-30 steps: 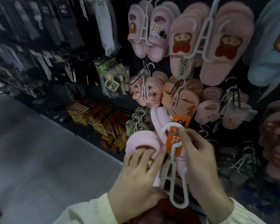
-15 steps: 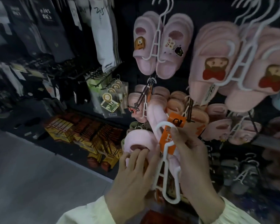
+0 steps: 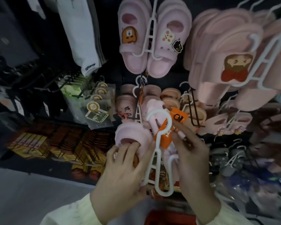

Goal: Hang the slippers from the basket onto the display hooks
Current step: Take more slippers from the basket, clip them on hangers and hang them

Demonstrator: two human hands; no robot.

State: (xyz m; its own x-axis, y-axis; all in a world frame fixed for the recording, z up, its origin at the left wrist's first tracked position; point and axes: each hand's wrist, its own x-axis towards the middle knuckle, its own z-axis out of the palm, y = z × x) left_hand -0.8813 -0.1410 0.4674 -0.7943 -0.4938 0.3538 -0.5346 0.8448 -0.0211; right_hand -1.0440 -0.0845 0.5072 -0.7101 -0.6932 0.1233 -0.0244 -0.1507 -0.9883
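Shop aisle, dim. Grey floor (image 3: 23,197) lies down-left of the white plastic hanger (image 3: 158,142), with a dark display wall behind it.

- Above the hanger: 1 pair of pink charm slippers (image 3: 131,62) on its own hanger.
- Up-right: plush pink bear slippers (image 3: 217,46).
- Left of the hanger: white socks (image 3: 81,34) high up, packets with round labels (image 3: 96,111) level with its hook, yellow boxes (image 3: 39,143) lower down.
- Black wire hook (image 3: 192,109): just right of the hanger's hook, not touching it.
- Red basket (image 3: 165,216): below the hanger, only 1 edge in view.

Task item: the pink slipper pair (image 3: 128,135) sits on the hanger, held up before the wall and not on any display hook. An orange tag (image 3: 179,117) sits beside the hanger's hook.

Left hand (image 3: 125,172): fingers spread over the near slipper's front, thumb against the hanger shaft.
Right hand (image 3: 193,159): thumb and forefinger pinch the hanger's neck over the tag. Cannot tell how the other fingers lie.

Against 0.5 s ago: the hanger's hook stands higher against the slipper rows, and both grips are unchanged. Against 1.0 s ago: the wall fills more of the view and less floor shows.
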